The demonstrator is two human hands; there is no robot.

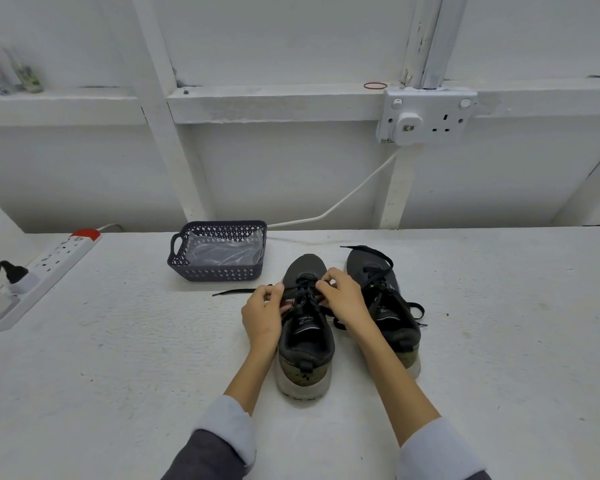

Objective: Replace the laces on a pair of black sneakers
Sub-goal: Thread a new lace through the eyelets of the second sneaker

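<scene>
Black sneakers (305,344), pale-soled, side by side; left hand (262,315) and right hand (343,299), fingers pinching lace (236,291); basket (219,271) close behind, bench (499,323) wide rightward

A white beamed wall (291,174) backs the white surface (118,375), with a double socket (426,117) at one o'clock and a power strip (49,271) at nine.

Basket (219,271) (plastic inside) sits right of power strip (56,265).
</scene>
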